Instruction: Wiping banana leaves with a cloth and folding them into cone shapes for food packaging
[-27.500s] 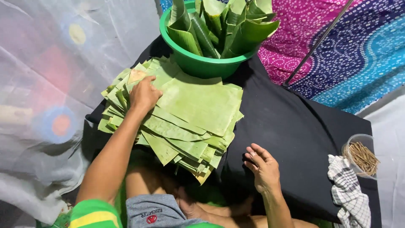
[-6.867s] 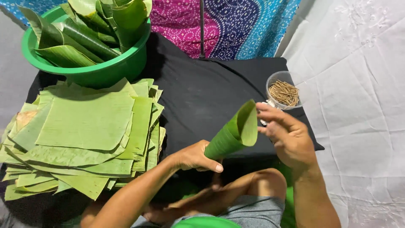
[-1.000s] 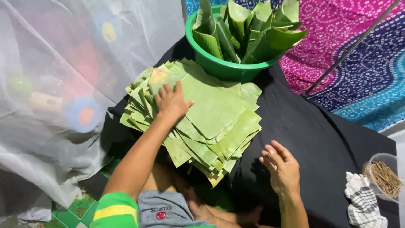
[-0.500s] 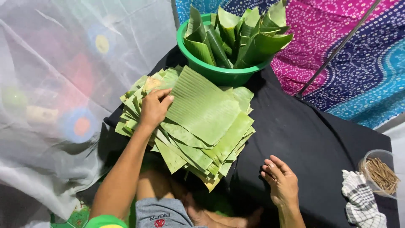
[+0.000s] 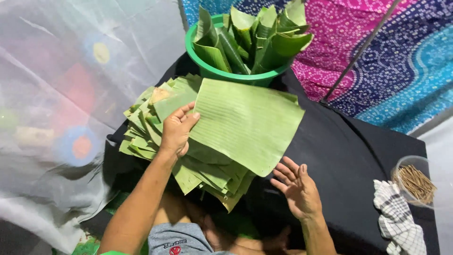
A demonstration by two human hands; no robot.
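left grip (image 5: 177,130) pinching top leaf (image 5: 247,125) at its edge, lifted off leaf stack (image 5: 198,170) on black cloth (image 5: 349,156). right grip (image 5: 297,186) released, just beside leaf corner. green tub (image 5: 212,71) behind.

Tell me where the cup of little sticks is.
In the head view, the clear cup of sticks sits at the far right edge on the black cloth, just above the checked towel.
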